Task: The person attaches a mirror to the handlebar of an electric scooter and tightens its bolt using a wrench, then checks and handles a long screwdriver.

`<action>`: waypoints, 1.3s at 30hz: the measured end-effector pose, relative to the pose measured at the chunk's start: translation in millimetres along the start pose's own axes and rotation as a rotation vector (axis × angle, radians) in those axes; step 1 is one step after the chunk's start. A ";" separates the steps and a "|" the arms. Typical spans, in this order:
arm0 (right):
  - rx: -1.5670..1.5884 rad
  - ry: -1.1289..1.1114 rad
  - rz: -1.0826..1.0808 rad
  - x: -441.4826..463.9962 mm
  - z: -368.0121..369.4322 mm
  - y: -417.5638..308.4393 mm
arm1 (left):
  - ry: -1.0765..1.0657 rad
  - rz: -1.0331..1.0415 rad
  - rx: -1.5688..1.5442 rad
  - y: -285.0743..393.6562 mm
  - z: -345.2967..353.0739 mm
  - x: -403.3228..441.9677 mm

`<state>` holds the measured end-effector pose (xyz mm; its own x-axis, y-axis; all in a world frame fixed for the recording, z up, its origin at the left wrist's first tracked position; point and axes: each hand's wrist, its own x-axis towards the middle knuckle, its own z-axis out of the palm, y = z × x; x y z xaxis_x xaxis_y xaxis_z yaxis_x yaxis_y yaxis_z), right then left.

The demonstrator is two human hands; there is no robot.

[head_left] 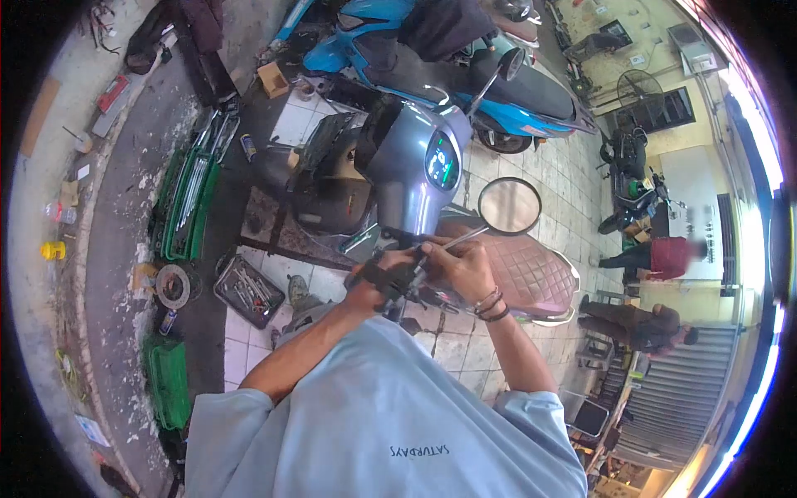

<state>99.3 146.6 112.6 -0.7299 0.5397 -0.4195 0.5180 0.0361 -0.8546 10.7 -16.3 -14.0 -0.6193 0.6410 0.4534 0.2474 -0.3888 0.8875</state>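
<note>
The scooter's grey-purple handlebar cover (408, 166) has a lit display (442, 162) and stands in front of me. A round mirror (509, 206) extends from the near side of the handlebar on a thin stem. My right hand (465, 270) pinches the lower end of this stem, its fingers pressed together. Beside it, my left hand (388, 267) is at the dark handlebar parts, just below the cover. Its fingers are partly hidden, so its hold is unclear. Both hands are close together.
A tray of tools (249, 290) and an open green toolbox (187, 207) lie at left, with a green lid (168, 382) below. A blue scooter (506, 112) stands beyond. The quilted seat (527, 270) is at right. Two people (668, 257) are farther right.
</note>
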 end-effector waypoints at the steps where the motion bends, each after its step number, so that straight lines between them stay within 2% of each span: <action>1: -0.119 0.021 -0.038 -2.2 2.4 -7.1 | -0.022 -0.076 0.057 0.2 -2.3 -3.8; 2: -0.239 0.040 -0.080 -2.0 4.8 -11.6 | -0.023 -0.074 0.059 -5.1 -4.3 -8.5; 4: -0.224 0.048 -0.128 0.9 6.3 -7.4 | -0.069 -0.084 0.256 -11.9 -6.9 -13.9; 6: -0.286 0.015 -0.216 4.0 4.2 -1.6 | -0.041 -0.122 0.209 -7.2 -6.4 -15.3; 8: -0.288 0.019 -0.182 3.5 3.0 -2.5 | -0.020 -0.156 0.160 -2.6 -3.7 -12.7; 10: -0.292 0.029 -0.156 6.5 1.1 -0.5 | 0.033 -0.092 0.230 -4.1 0.6 -7.6; 11: -0.326 0.040 -0.346 10.0 0.8 7.4 | 0.035 -0.090 0.232 -9.2 3.8 -10.1; 12: -0.358 0.048 -0.538 12.0 1.2 11.7 | 0.124 -0.158 0.117 -19.2 8.6 -15.9; 13: -0.357 0.046 -0.541 10.9 2.7 10.7 | 0.164 -0.192 0.061 -24.4 10.0 -18.2; 14: -0.314 0.011 -0.454 8.0 4.4 9.2 | 0.206 -0.224 0.003 -29.8 11.3 -20.4; 15: -0.272 -0.022 -0.365 5.2 4.6 8.8 | 0.186 -0.225 -0.070 -30.4 12.1 -19.9; 16: -0.272 -0.019 -0.364 5.5 1.9 12.8 | 0.168 -0.225 -0.144 -30.9 13.4 -19.7; 17: -0.296 -0.031 -0.355 8.6 -2.0 19.0 | 0.167 -0.224 -0.144 -31.4 12.8 -19.6; 19: -0.313 -0.040 -0.349 9.2 -3.6 18.9 | 0.137 -0.125 0.056 -21.1 5.8 -15.6; 20: -0.365 -0.035 -0.408 7.5 -4.8 15.8 | 0.128 -0.090 0.122 -15.5 2.9 -14.1; 21: -0.420 -0.028 -0.470 7.0 -5.8 11.6 | 0.085 -0.221 0.096 -7.2 0.8 -10.1; 23: -0.486 -0.021 -0.520 6.7 -5.9 8.3 | 0.042 -0.355 0.069 -3.4 0.5 -8.9; 26: -0.548 -0.009 -0.594 5.5 -3.1 9.8 | 0.096 -0.266 -0.002 -6.2 -6.0 -2.3; 28: -0.546 0.005 -0.612 3.5 -0.7 13.4 | 0.038 -0.250 0.090 -1.0 -13.9 7.3; 30: -0.546 0.120 -0.700 0.6 6.1 18.3 | 0.030 -0.329 0.042 4.8 -19.0 20.5; 34: -0.396 0.199 -0.631 4.3 19.6 47.7 | -0.002 -0.543 -0.138 7.6 -23.7 42.1; 36: -0.401 0.346 -0.589 2.3 26.8 56.0 | -0.025 -0.501 -0.094 7.7 -23.2 51.2; 37: -0.340 0.340 -0.533 -0.7 29.2 52.2 | -0.045 -0.532 -0.123 8.7 -21.5 55.1; 39: -0.328 0.392 -0.568 1.4 34.1 55.9 | -0.071 -0.559 -0.152 9.0 -22.0 66.2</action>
<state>112.1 120.7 53.8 -0.7439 0.6203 0.2485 0.2613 0.6123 -0.7462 -44.5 8.0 22.2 -0.5722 0.8170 -0.0717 -0.2159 -0.0657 0.9742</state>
